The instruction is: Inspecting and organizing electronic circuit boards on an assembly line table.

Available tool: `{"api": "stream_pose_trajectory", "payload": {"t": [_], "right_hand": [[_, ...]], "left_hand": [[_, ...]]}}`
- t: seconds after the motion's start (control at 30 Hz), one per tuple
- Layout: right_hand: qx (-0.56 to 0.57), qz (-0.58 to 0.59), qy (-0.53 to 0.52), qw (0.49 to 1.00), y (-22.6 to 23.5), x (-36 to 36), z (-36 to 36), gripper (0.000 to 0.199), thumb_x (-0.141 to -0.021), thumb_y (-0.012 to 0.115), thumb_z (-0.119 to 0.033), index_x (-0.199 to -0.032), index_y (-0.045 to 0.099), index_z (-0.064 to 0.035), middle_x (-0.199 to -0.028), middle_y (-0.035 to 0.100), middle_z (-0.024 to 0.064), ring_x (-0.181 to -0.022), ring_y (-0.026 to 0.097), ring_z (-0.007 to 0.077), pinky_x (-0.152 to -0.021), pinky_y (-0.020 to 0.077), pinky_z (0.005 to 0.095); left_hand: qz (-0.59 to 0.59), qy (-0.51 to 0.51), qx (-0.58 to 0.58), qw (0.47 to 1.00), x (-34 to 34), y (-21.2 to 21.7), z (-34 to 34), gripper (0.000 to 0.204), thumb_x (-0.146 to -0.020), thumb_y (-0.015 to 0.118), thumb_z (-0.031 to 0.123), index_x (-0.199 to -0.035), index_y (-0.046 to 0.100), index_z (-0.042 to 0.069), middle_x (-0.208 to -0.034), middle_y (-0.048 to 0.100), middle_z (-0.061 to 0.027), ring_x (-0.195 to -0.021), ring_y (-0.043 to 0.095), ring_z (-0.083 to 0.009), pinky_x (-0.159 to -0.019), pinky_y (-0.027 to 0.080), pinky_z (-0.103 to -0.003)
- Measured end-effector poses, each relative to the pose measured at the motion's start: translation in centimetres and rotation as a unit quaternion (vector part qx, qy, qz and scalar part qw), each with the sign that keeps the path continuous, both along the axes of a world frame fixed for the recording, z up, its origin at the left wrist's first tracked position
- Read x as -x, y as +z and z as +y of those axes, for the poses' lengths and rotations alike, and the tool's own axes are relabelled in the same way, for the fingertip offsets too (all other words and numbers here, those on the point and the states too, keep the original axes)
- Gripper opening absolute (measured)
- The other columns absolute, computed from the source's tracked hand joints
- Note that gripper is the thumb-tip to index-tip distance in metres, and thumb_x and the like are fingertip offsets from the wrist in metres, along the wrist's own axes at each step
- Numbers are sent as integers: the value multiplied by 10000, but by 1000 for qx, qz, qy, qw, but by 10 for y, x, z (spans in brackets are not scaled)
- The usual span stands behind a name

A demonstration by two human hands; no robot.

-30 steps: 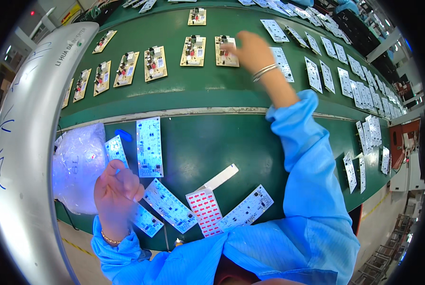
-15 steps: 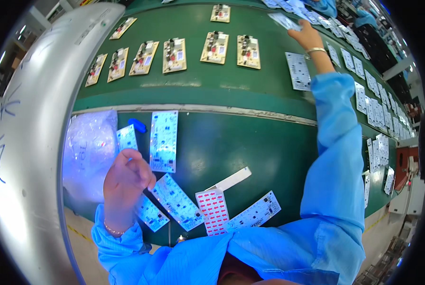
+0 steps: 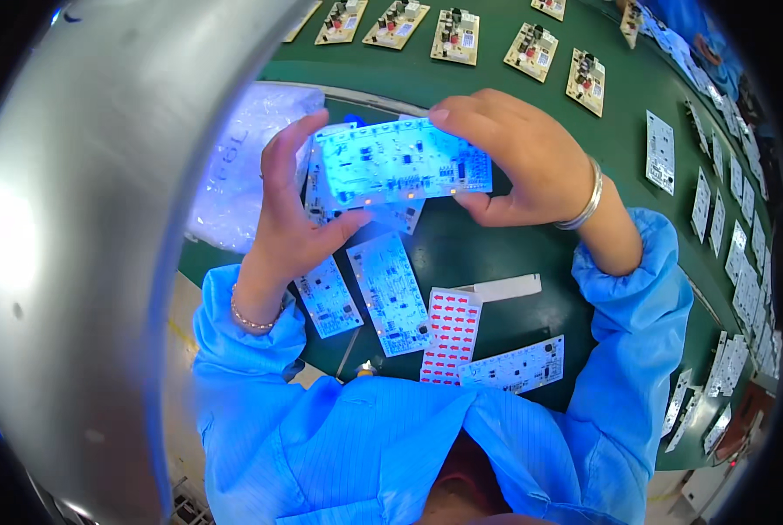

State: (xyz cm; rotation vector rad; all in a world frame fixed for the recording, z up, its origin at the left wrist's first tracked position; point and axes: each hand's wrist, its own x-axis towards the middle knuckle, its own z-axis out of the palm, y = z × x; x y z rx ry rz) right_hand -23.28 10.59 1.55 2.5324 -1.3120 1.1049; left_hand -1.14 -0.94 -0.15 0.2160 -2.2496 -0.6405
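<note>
Clock: read from the middle of the board in hand; 12 is the top of the view.
Board (image 3: pixel 405 162): up off the table, between the two hands, long side nearly level; component face toward the camera, washed in blue light; small orange lights along its lower edge.
Right hand (image 3: pixel 531 157): at 3 o'clock; fingertips on the top edge, thumb at the bottom edge, parted by about the board's width and pinching its right end.
Left hand (image 3: pixel 291 210): at 8 o'clock; thumb and forefinger spread wide about the left end; cannot tell whether they press on it.
Change: half a second ago the right hand was far out toward 1 o'clock, at a white board, the left half curled and apart from it; now both meet at one board; cannot be sure it is the same one.
Meaning: reach looks finished; work now seems centred on this board.
Near it: bag (image 3: pixel 234 175) at 9; silver housing (image 3: pixel 103 219) beyond; arrow sheet (image 3: pixel 451 337) between 5 and 6; strip (image 3: pixel 510 287) near 5.
Rows: tan boards (image 3: pixel 454 37) from 11 to 2; white boards (image 3: pixel 660 151) around 3 to 4.
</note>
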Motion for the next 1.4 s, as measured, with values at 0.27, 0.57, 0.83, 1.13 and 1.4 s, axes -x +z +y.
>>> {"api": "stream_pose_trajectory", "payload": {"t": [0.27,0.57,0.83,1.13,1.4], "right_hand": [[-17,-43,29,999,-6,-2,4,651,-547,648,-84,-1135,372,-52,-1039,486,154,-892,496,328,-747,423,364],[48,-56,-40,997,-11,0,3,601,-595,668,-172,-1119,397,-51,-1014,497,115,-851,490,285,-738,403,361],[48,-121,-31,991,-14,2,5,676,-585,704,-196,-1151,369,-42,-1036,486,118,-858,493,282,-744,405,348],[-17,-161,-38,986,-18,0,10,649,-646,651,-99,-1193,311,-14,-1135,460,128,-904,480,207,-808,387,313],[-42,-228,-68,970,-11,-6,14,408,-720,590,-110,-1087,438,-13,-979,537,87,-782,516,147,-720,419,259]], "left_hand": [[-22,-30,-8,999,-4,6,7,812,-545,719,180,-1202,266,30,-1119,434,-124,-1033,388,-281,-893,283,-376],[91,-87,-96,987,-4,-6,10,970,-540,742,83,-1268,101,75,-1113,402,-202,-997,447,-268,-852,346,-368],[114,-76,-91,986,-5,-4,9,960,-563,734,104,-1265,81,66,-1105,407,-200,-997,447,-266,-850,350,-361],[107,-48,-167,979,-1,-4,14,898,-592,715,171,-1247,118,26,-1030,445,-170,-935,466,-225,-827,358,-331],[12,-24,-146,989,-6,-3,11,671,-696,626,295,-1192,280,5,-905,503,-132,-806,499,-158,-718,404,-262]]}}
